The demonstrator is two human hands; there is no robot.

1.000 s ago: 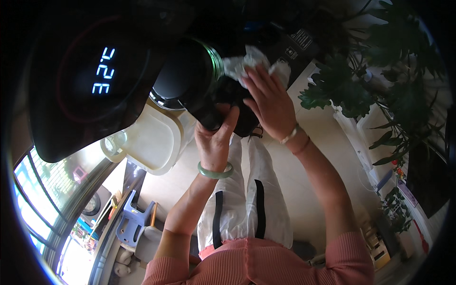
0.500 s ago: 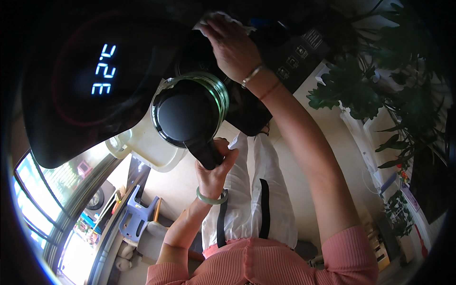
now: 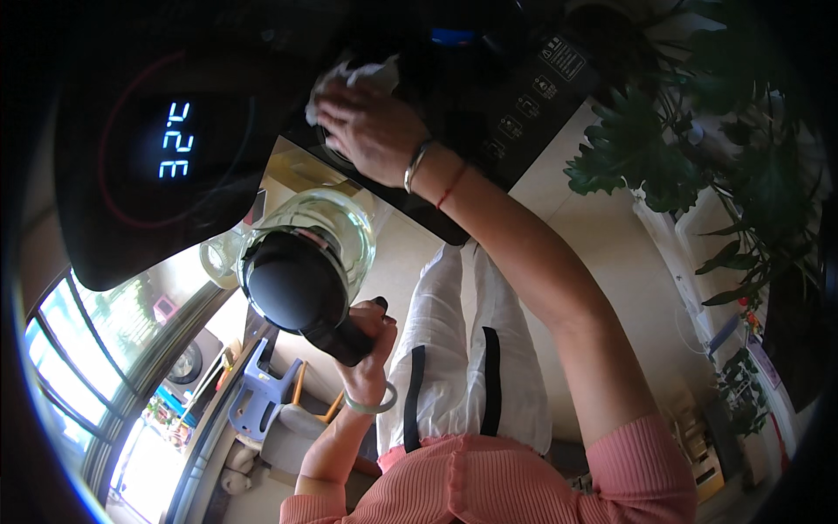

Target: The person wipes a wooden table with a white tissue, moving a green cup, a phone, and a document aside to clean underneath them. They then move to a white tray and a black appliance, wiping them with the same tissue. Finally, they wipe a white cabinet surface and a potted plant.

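Grasping firmly with left hand [image 3: 371, 349] the black handle [image 3: 340, 341] of a glass kettle [image 3: 301, 275], black lid toward the camera, lifted in the air near the lower edge of a dark appliance [image 3: 489, 96]. Spreading right hand [image 3: 375, 131] over a crumpled white tissue [image 3: 351, 75] upon this appliance; cannot tell if pinched. Glowing nearby, at left, with digits: a display [image 3: 175, 140]. Standing farther, below the kettle: a blue plastic chair [image 3: 257, 397].
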